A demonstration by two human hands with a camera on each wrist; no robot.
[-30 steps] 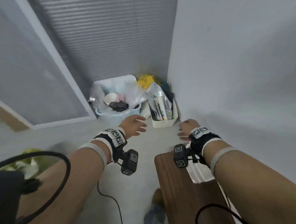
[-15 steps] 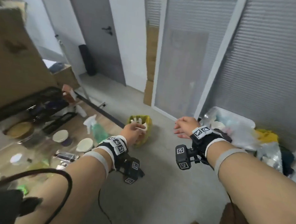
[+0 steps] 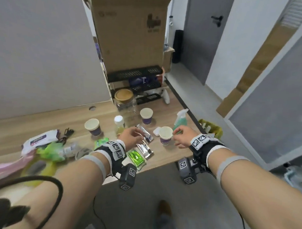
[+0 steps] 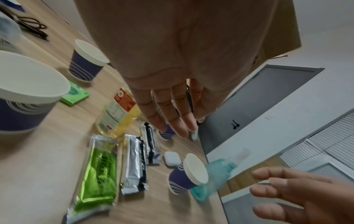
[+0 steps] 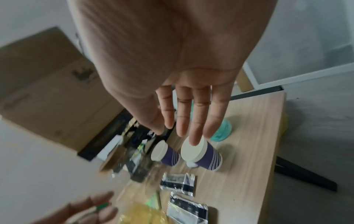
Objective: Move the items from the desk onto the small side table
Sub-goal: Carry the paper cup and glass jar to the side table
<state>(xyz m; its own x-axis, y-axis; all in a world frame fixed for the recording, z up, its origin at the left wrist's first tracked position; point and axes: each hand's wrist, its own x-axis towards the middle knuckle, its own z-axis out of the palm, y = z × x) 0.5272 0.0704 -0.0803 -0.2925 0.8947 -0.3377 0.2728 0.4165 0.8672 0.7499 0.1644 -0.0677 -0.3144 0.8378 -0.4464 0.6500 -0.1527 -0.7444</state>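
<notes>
The wooden desk carries several items. My left hand hovers empty over two silver snack packets, beside a yellow bottle and a green packet. In the left wrist view its fingers are straight. My right hand is open too, with its fingers just above a purple paper cup, not touching it. A teal spray bottle stands behind that cup. Two more cups stand farther back and left. The side table is out of view.
A large cardboard box sits on a black rack at the desk's back. A glass jar with a wooden lid, a white earbud case, a wipes pack and plastic bags also lie there. A yellow bin stands right of the desk.
The view has swung left from the side table and floor corner to the desk. Both empty hands have come over the desk items.
</notes>
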